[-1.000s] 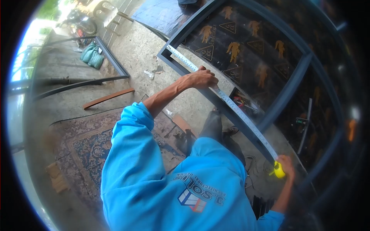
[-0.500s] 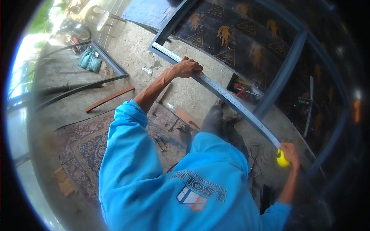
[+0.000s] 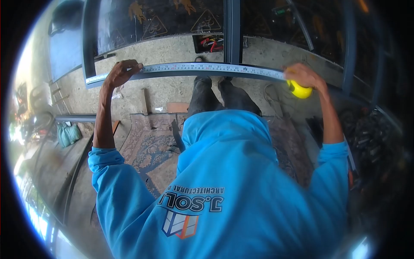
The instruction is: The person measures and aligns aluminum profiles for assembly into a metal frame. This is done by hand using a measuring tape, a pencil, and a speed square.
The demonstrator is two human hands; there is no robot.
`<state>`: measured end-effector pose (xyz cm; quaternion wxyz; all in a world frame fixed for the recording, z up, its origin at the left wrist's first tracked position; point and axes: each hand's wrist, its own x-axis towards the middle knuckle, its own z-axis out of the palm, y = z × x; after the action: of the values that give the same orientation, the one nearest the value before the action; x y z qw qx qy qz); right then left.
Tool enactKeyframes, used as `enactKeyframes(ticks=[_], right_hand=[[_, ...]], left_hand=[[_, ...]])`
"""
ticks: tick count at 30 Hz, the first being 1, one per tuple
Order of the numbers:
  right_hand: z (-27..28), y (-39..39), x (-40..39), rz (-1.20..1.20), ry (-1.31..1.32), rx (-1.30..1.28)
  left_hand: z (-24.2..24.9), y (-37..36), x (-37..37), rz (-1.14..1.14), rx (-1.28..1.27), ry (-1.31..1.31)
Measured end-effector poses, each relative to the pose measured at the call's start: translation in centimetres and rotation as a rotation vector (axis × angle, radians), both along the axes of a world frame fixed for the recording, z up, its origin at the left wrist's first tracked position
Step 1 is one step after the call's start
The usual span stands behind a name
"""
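Over gray floor [image 3: 167, 90], gripping yellow tape case [image 3: 299, 90] with right hand [image 3: 304, 77] and pinching its left-to-right strip [image 3: 194, 67] on dark frame [image 3: 232, 34] with left hand [image 3: 118, 73].

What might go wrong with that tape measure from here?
The blade lies along the frame, with the left hand over it; if that hand slips, the blade might shift and throw off a reading.
The right hand holds the yellow case; losing it could let the case drop or the blade spring back.
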<state>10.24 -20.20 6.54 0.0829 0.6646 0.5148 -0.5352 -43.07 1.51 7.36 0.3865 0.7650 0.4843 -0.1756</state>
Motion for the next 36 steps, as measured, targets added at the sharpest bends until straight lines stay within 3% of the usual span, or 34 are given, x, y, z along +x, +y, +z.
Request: enactKeyframes(ticks=[5, 9, 11, 17, 21, 23, 26, 29, 36], right_hand=[[0.0, -0.2, 0.2, -0.008, -0.001, 0.074], [1.2, 1.0, -0.2, 0.01, -0.027, -0.043], [0.9, 1.0, 0.0, 0.004, -0.022, -0.005], [-0.4, 0.4, 0.6, -0.02, -0.013, 0.043], [-0.1, 0.2, 0.4, -0.024, 0.002, 0.07], [-0.3, 0.3, 0.5, -0.03, 0.014, 0.095], [-0.1, 0.2, 0.3, -0.036, 0.062, 0.048], [0.4, 0.5, 0.0, -0.022, -0.056, 0.042], [-0.1, 0.3, 0.4, -0.021, -0.014, 0.054]], left_hand=[[-1.5, 1.0, 3.0, -0.015, -0.018, -0.059], [-3.5, -0.6, 9.8, 0.204, -0.042, -0.408], [-4.6, -1.6, 13.9, 0.178, -0.062, -0.388], [-5.3, -3.9, 21.0, 0.079, -0.449, -0.329], [-7.1, -5.7, 22.0, -0.012, -0.453, -0.386], [-7.9, -5.5, 21.9, 0.026, -0.621, -0.381], [-7.1, -6.1, 22.7, -0.013, -0.636, -0.416], [-6.2, -5.9, 23.1, -0.06, -0.665, -0.433], [-7.8, -5.9, 22.7, 0.0, -0.649, -0.461]])
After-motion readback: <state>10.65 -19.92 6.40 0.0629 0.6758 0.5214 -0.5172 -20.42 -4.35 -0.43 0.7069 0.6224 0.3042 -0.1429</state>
